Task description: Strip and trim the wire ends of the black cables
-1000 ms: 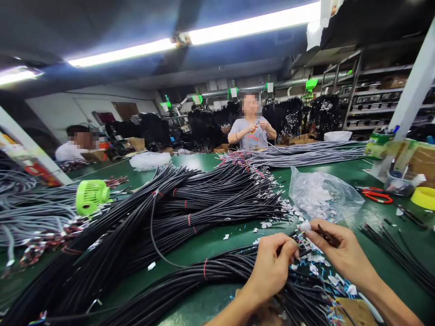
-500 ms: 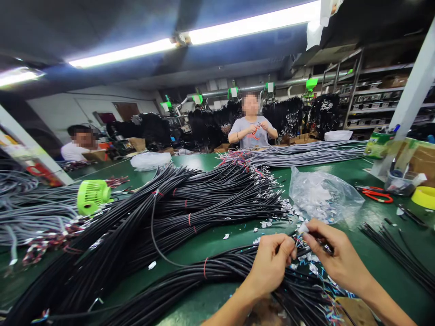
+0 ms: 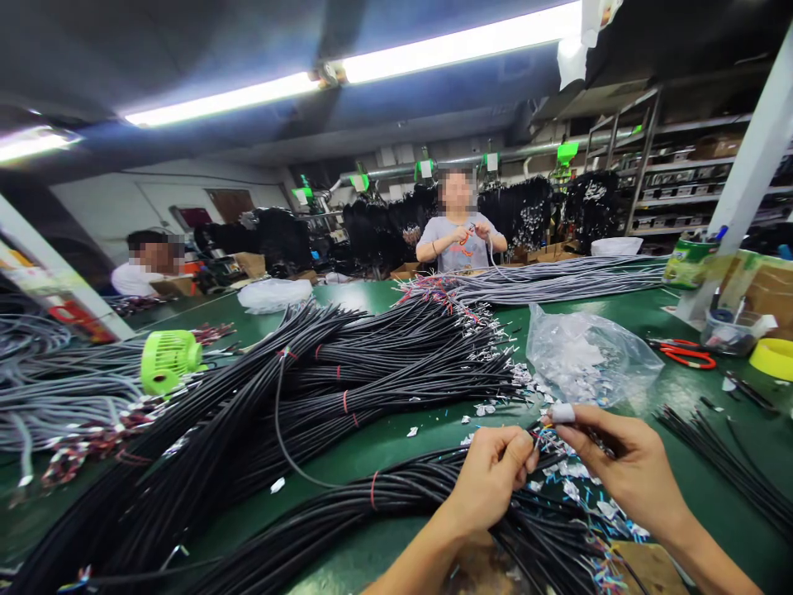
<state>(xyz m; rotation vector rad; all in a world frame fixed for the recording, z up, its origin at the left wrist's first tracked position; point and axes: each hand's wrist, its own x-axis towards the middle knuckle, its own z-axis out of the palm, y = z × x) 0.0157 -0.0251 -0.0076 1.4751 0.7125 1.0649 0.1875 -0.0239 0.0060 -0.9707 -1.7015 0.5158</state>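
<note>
My left hand (image 3: 489, 479) is closed in a pinch on the thin coloured wire ends of a black cable (image 3: 384, 492) from the bundle lying in front of me. My right hand (image 3: 619, 463) is also closed, its taped fingertip pressed against the same wire ends, with a small dark tool held across its palm. The two hands nearly touch above a scatter of small white connectors (image 3: 576, 487). A big heap of black cables (image 3: 297, 388) stretches off to the left on the green table (image 3: 396, 438).
A clear plastic bag of white parts (image 3: 588, 355) lies just beyond my hands. Red scissors (image 3: 685, 355), a yellow tape roll (image 3: 773, 358) and a small tray sit at right. A green fan (image 3: 167, 359) and grey cables (image 3: 557, 281) lie farther off. Two people sit across the table.
My hands have shifted slightly left and closer together on the wire ends. The person opposite has lifted a grey cable.
</note>
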